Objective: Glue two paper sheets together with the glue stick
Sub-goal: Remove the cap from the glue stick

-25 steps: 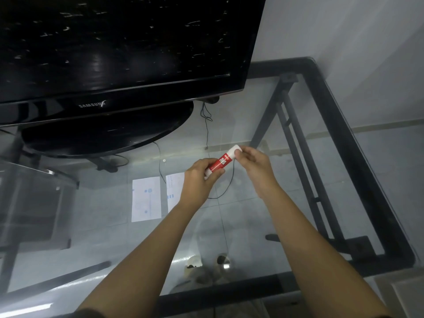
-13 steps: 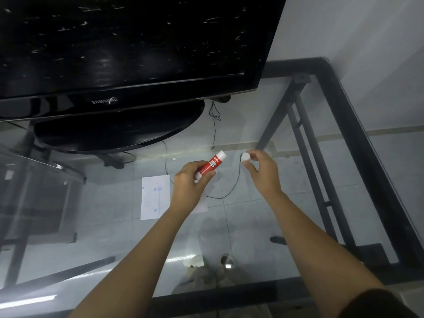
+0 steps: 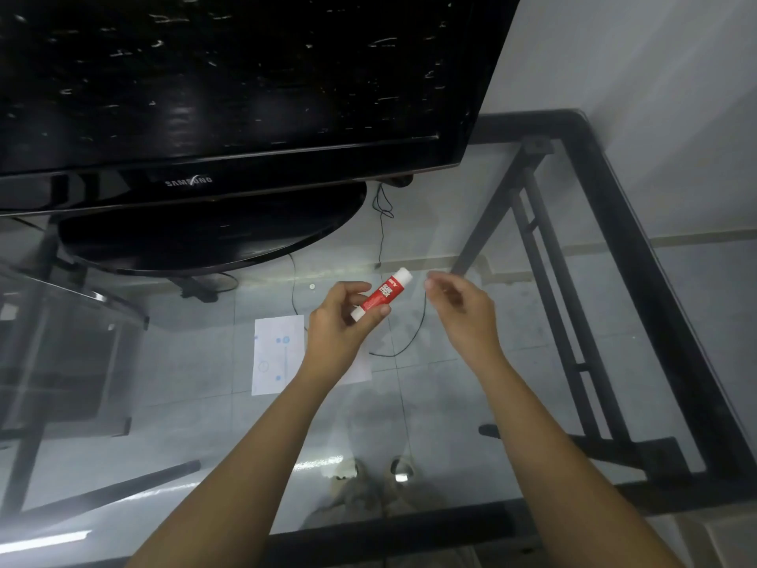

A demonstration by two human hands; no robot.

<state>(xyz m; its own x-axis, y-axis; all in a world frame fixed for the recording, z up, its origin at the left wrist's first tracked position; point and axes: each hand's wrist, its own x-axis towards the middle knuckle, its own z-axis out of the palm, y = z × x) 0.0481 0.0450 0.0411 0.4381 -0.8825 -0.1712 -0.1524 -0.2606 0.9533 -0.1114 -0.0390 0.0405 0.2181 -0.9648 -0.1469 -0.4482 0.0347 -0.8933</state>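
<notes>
My left hand (image 3: 340, 325) grips a red glue stick (image 3: 381, 295) with white ends, tilted up to the right above the glass table (image 3: 471, 403). Just to its right hovers my right hand (image 3: 458, 309), fingers pinched together. The white cap is hidden inside them. A white paper sheet (image 3: 278, 354) with blue marks lies flat on the glass left of my left hand. A second sheet (image 3: 362, 371) lies beside it, mostly covered by my left wrist.
A black television (image 3: 229, 96) on an oval stand (image 3: 205, 239) fills the back left of the table. A thin black cable (image 3: 409, 342) runs across the glass near the sheets. The table's black frame (image 3: 639, 260) borders the right side, with a wall beyond.
One second ago both hands held the capped stick. The right hand pulled the white cap off and moved right. The cap showed half a second ago and is out of sight now.
</notes>
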